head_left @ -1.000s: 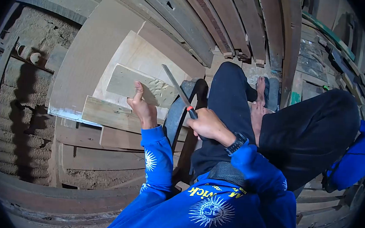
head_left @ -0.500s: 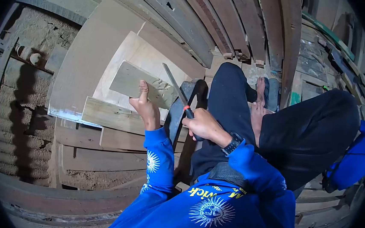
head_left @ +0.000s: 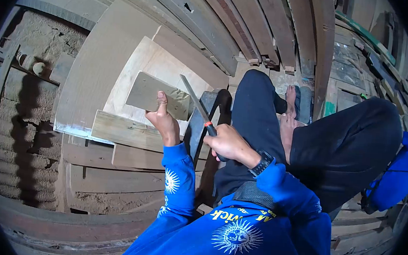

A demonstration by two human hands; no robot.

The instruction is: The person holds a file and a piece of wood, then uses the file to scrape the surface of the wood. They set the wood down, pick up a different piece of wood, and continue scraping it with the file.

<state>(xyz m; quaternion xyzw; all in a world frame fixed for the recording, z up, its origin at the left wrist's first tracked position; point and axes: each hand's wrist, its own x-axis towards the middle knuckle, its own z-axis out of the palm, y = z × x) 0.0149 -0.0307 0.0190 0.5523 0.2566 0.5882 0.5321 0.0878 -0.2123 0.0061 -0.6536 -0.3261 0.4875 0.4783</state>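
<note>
The left hand [head_left: 165, 122] grips a carved wooden board [head_left: 144, 90], thumb on top, with the carved end beyond its fingers. The right hand's fingers wrap the black-and-red handle [head_left: 209, 128] of a file [head_left: 194, 97], its blade pointing away from them, near that end.

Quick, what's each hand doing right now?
Left hand: holding the carved wooden board, thumb on its upper face.
Right hand: closed around the handle of a file.
</note>
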